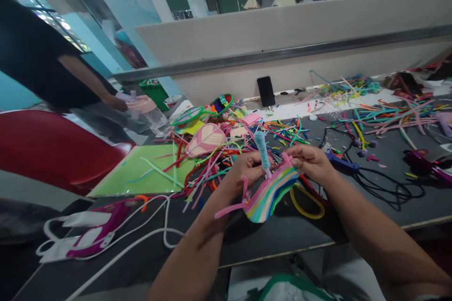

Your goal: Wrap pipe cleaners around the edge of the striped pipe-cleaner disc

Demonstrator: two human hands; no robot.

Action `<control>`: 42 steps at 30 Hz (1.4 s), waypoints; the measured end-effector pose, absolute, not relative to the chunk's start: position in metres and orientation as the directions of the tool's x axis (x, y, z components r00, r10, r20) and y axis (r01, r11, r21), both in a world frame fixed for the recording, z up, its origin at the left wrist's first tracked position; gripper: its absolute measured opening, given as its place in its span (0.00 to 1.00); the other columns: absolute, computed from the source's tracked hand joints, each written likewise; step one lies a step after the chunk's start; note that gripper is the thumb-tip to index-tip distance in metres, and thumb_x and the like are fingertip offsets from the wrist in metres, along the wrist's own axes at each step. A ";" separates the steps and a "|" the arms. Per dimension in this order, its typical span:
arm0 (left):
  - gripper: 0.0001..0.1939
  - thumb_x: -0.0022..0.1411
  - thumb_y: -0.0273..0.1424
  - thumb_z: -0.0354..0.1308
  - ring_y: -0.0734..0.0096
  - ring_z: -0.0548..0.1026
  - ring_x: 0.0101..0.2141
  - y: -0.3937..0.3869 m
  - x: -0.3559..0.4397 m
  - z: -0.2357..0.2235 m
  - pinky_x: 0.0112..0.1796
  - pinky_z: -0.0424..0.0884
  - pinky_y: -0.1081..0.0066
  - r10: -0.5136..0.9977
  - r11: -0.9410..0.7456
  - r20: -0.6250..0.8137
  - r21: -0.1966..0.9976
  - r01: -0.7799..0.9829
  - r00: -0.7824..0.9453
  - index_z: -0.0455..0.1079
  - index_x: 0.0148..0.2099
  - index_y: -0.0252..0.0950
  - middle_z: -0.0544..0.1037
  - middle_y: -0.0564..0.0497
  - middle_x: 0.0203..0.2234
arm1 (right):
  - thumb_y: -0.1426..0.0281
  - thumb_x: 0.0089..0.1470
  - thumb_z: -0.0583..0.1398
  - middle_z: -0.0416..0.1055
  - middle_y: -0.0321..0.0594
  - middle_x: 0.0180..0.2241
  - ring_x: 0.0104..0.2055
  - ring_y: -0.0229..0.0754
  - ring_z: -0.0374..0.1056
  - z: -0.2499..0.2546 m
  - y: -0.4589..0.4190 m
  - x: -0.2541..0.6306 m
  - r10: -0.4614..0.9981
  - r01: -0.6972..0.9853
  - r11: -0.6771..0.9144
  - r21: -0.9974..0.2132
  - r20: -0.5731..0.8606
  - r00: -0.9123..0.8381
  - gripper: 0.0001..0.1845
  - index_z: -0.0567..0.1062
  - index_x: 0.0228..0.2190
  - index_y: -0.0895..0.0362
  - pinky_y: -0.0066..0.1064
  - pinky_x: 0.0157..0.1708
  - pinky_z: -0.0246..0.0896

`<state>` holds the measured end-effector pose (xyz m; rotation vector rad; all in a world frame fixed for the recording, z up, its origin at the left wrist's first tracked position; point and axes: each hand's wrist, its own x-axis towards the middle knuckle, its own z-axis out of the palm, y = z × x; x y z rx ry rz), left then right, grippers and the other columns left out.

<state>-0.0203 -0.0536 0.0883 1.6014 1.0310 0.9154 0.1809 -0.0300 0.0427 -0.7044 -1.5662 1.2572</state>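
Note:
Between my hands, above the dark table, is a striped pipe-cleaner piece (270, 195) in pink, yellow, teal, white, blue and green. My left hand (250, 169) is closed at its upper left side, next to an upright light-blue wrapped stick (262, 150); some of its fingers are hidden behind the piece. My right hand (310, 162) pinches the pink edge at the upper right corner. Loose pink ends stick out at the lower left of the piece. A yellow loop (308, 202) lies on the table just below my right hand.
Many loose pipe cleaners (219, 174) and a pink leaf shape (205, 139) cover the table behind. Purple glue guns lie left (99, 230) and right (429, 164), with cords. A phone (266, 91) leans on the divider (282, 33). A person (52, 66) stands left by a red chair (60, 150).

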 end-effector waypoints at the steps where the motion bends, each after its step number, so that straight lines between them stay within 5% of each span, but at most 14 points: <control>1: 0.08 0.47 0.34 0.63 0.69 0.72 0.24 -0.056 -0.018 0.092 0.25 0.67 0.73 0.931 -0.138 0.064 0.973 0.183 0.360 0.76 0.29 0.35 0.75 0.51 0.20 | 0.59 0.44 0.66 0.73 0.39 0.29 0.30 0.40 0.69 0.042 -0.030 0.180 0.880 -0.152 0.274 -0.950 0.311 -0.359 0.16 0.76 0.35 0.54 0.31 0.32 0.62; 12: 0.14 0.41 0.37 0.67 0.71 0.70 0.21 -0.052 -0.022 0.078 0.23 0.64 0.73 0.953 -0.029 0.007 0.997 0.068 0.302 0.76 0.30 0.32 0.75 0.50 0.20 | 0.59 0.43 0.67 0.70 0.35 0.25 0.25 0.36 0.65 0.037 -0.027 0.175 0.897 -0.239 0.279 -0.930 0.342 -0.281 0.16 0.68 0.29 0.54 0.28 0.26 0.58; 16: 0.15 0.46 0.38 0.65 0.70 0.71 0.25 -0.043 -0.028 0.069 0.28 0.64 0.71 0.889 -0.045 -0.009 0.993 0.106 0.458 0.76 0.34 0.32 0.76 0.49 0.24 | 0.62 0.43 0.68 0.70 0.33 0.24 0.24 0.35 0.65 0.036 -0.023 0.176 0.871 -0.266 0.292 -0.919 0.370 -0.323 0.15 0.69 0.27 0.55 0.26 0.25 0.57; 24: 0.15 0.50 0.35 0.64 0.64 0.74 0.35 -0.041 -0.032 0.070 0.38 0.67 0.68 0.884 -0.139 0.092 0.988 0.070 0.457 0.75 0.40 0.34 0.78 0.47 0.33 | 0.65 0.43 0.68 0.70 0.32 0.21 0.22 0.33 0.64 0.034 -0.017 0.178 0.868 -0.283 0.246 -0.927 0.340 -0.361 0.12 0.72 0.26 0.56 0.25 0.23 0.57; 30: 0.20 0.51 0.33 0.64 0.63 0.74 0.36 -0.042 -0.022 0.063 0.36 0.68 0.69 0.868 -0.203 0.187 0.979 -0.014 0.459 0.73 0.47 0.34 0.77 0.45 0.36 | 0.66 0.42 0.68 0.70 0.31 0.22 0.22 0.31 0.63 0.029 -0.016 0.172 0.848 -0.358 0.142 -0.923 0.300 -0.437 0.12 0.71 0.26 0.57 0.23 0.23 0.57; 42: 0.13 0.57 0.33 0.60 0.64 0.74 0.40 -0.046 -0.006 0.055 0.41 0.69 0.68 0.870 -0.338 0.321 0.941 -0.023 0.374 0.75 0.44 0.36 0.76 0.45 0.39 | 0.61 0.37 0.70 0.64 0.28 0.18 0.17 0.31 0.57 0.024 -0.016 0.174 0.846 -0.551 -0.072 -0.831 0.242 -0.475 0.18 0.67 0.23 0.54 0.24 0.19 0.54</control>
